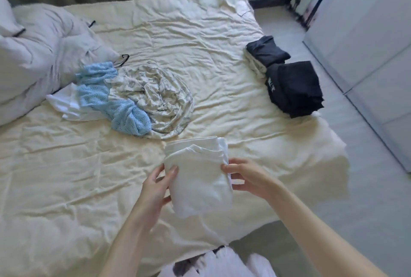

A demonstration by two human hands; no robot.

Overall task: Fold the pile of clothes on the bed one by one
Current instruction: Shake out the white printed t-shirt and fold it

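Free room: middle and near-left of the bed (66, 176).
Obstacles: loose pile left of centre — patterned cloth (155, 98), blue knit (106, 98), white garment (64, 103), touching. Folded dark stacks (291, 87) at the right edge. Duvet (40, 54) heaped far left. Bare sheet between pile and stacks.

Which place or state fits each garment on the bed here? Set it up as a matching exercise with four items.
Things:
1. white garment
2. light blue knit
3. patterned cream cloth
4. black folded stack

Places or states:
A. crumpled in a round heap mid-bed
B. folded, near the bed's right edge
C. folded, held by the left hand and right hand
D. unfolded, left of the patterned heap

Pairs: 1-C, 2-D, 3-A, 4-B
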